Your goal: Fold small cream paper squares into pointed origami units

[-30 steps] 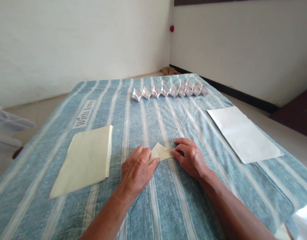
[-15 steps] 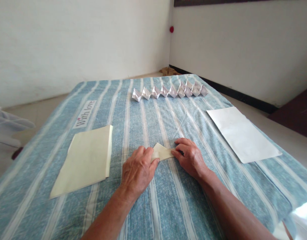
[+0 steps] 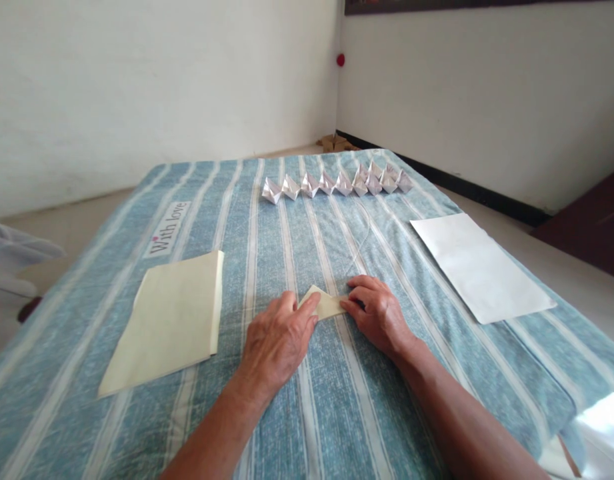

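Observation:
A small folded piece of cream paper (image 3: 325, 305) lies on the blue striped cloth (image 3: 307, 400) between my hands. My left hand (image 3: 277, 340) rests on its left side, fingers pressed together over the paper's edge. My right hand (image 3: 381, 317) pinches the paper's right tip with thumb and forefinger. Most of the paper's left part is hidden under my left fingers.
A stack of cream sheets (image 3: 171, 317) lies to the left. A white sheet (image 3: 479, 267) lies to the right. Several folded white paper boats (image 3: 337, 183) stand in a row at the far side. A "With love" label (image 3: 167, 228) is on the cloth. White walls stand behind.
My left hand's fingers have slid a little further over the folded paper, covering more of it. My right hand has hardly moved.

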`<action>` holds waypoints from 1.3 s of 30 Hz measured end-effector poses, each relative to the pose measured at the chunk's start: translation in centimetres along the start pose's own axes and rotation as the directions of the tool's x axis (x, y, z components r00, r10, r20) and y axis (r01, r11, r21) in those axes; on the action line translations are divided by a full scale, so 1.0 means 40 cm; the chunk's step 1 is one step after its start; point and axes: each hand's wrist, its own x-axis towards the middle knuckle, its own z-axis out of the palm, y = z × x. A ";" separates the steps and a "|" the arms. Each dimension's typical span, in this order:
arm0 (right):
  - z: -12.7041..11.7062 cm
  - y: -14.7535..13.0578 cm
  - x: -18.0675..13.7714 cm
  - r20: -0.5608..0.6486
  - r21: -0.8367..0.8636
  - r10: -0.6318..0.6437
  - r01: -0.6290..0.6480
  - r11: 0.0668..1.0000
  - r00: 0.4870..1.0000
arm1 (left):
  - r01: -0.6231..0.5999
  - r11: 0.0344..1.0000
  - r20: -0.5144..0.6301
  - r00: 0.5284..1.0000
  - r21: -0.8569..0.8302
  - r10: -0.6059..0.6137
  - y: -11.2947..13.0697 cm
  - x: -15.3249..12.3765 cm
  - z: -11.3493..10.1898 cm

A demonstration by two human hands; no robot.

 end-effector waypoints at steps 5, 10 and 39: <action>0.003 0.005 -0.003 -0.012 0.012 0.010 -0.010 1.000 1.000 | -0.106 0.993 -0.023 0.994 0.043 0.107 -0.012 0.001 0.010; 0.008 0.012 -0.005 -0.025 0.027 0.012 -0.011 1.000 1.000 | -0.145 0.989 -0.009 0.989 0.041 0.145 -0.014 -0.002 0.007; -0.003 -0.013 -0.037 -0.210 -0.149 -0.078 0.047 0.988 0.975 | -0.234 0.968 0.091 0.966 -0.091 0.242 -0.027 0.021 -0.018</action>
